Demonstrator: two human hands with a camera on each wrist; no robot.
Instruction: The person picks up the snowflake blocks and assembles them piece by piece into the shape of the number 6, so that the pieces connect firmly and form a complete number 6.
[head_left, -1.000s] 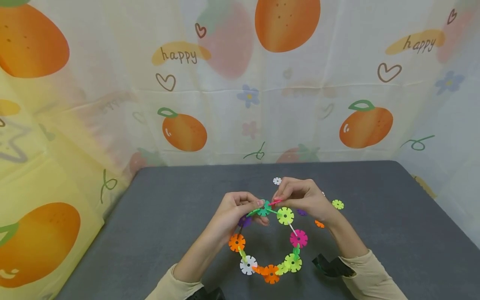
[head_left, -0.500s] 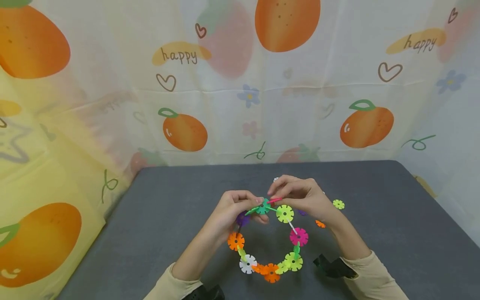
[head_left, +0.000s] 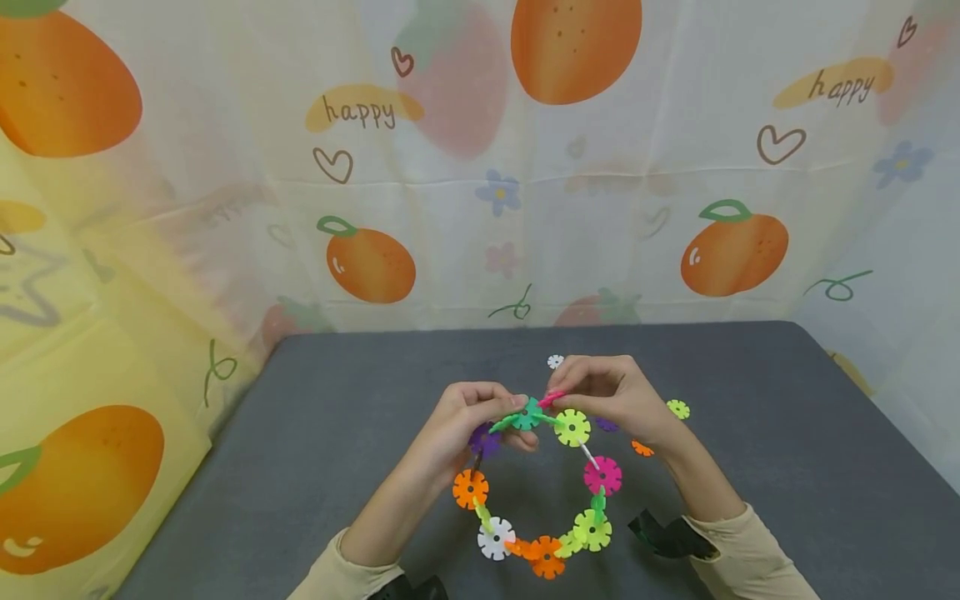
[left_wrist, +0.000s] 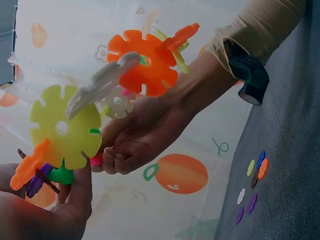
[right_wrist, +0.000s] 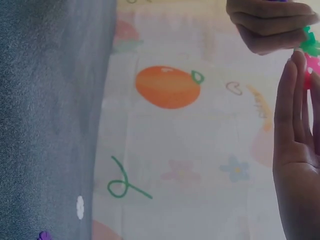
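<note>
A ring of interlocking notched plastic discs hangs between the hands in the head view, in orange, white, yellow, pink, purple and green. At its top my left hand (head_left: 465,421) pinches a teal-green disc (head_left: 527,414) between thumb and fingers. With thumb and fingertips, my right hand (head_left: 611,396) pinches a pink disc (head_left: 552,399), seen nearly edge-on, against the teal disc's upper right edge. Whether its slot has engaged cannot be made out. The left wrist view shows a yellow disc (left_wrist: 47,112) and an orange disc (left_wrist: 132,75) of the ring close up.
Loose discs lie on the dark grey table (head_left: 360,367) behind and right of the hands: a white one (head_left: 555,362), a yellow-green one (head_left: 678,409), an orange one (head_left: 642,448) and a purple one (head_left: 607,424). A fruit-printed curtain (head_left: 450,233) stands behind the table.
The right hand's fingers have shifted and the pink disc is tilted more steeply at the teal disc. The ring's lower part has swung slightly down. The left hand keeps its pinch.
</note>
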